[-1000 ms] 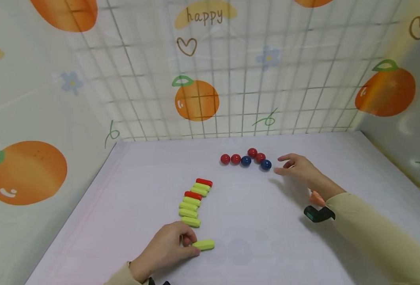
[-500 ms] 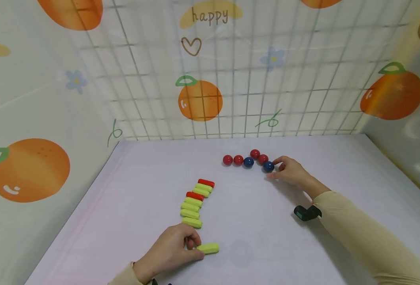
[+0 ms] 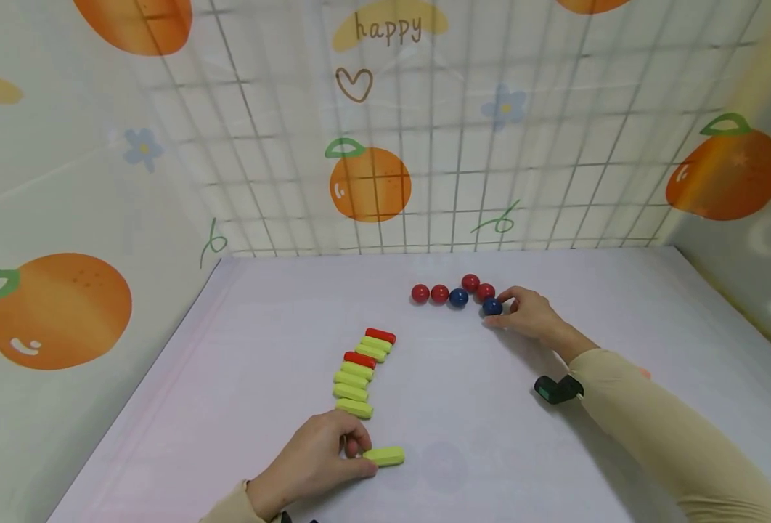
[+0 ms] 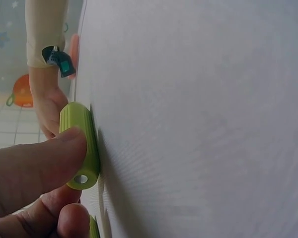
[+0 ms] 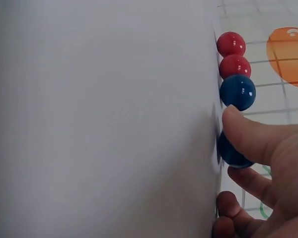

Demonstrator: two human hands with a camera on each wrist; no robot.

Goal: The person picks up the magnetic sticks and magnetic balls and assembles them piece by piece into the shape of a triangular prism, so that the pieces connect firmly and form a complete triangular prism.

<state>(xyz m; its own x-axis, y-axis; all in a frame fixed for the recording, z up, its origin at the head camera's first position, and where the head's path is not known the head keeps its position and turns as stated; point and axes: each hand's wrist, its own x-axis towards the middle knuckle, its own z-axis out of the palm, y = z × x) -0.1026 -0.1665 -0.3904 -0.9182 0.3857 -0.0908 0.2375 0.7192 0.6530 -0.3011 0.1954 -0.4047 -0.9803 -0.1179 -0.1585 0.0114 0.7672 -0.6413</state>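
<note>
Near the front of the table, my left hand (image 3: 316, 454) pinches one end of a yellow-green magnetic stick (image 3: 388, 456) between thumb and fingers. The left wrist view shows the ribbed side of this stick (image 4: 75, 116) and a round metal disc in its end. Farther back on the right, my right hand (image 3: 532, 314) holds a glossy blue ball (image 3: 492, 306) between thumb and fingertips. Its thumb partly covers that blue ball (image 5: 231, 153) in the right wrist view. A red ball (image 3: 486, 293) lies right behind it, with another red ball (image 3: 470, 282) beyond.
Left of the held ball are two red balls (image 3: 430, 293) and a blue ball (image 3: 459, 298). A curved row of yellow-green sticks (image 3: 353, 408) and two red sticks (image 3: 380, 335) lies beyond my left hand. A peach-coloured object (image 4: 74, 54) is partly hidden by the right sleeve (image 3: 660, 428).
My right hand has moved left to the nearest blue ball and now pinches it; the ball has shifted slightly. The left hand keeps its hold on the stick. The head view has shifted a little.
</note>
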